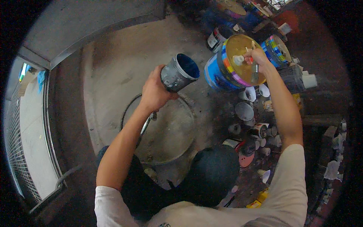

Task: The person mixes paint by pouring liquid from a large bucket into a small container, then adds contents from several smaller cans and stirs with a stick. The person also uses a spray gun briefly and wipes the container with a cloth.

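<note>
My left hand (pixel 155 90) is wrapped round a dark grey, paint-smeared can (pixel 173 78), tilted with its open top to the right; its inside looks deep blue. At the upper right, my right hand (pixel 258 57) is closed on a paintbrush (pixel 255 72) with dark bristles, over the lid of a large blue paint drum (pixel 214 72). The drum has a yellowish top with a multicoloured rim. A white cap (pixel 238 59) sits on that top beside my right fingertips. The exact grip on the brush is partly hidden by my fingers.
A hose (pixel 124 109) curves across the concrete floor below my left arm. To the right stand white cups (pixel 244 111), small cans (pixel 260 130) and a red-pink lid (pixel 246 159). More drums (pixel 278 49) crowd the upper right. A metal mesh panel (pixel 17 143) borders the left.
</note>
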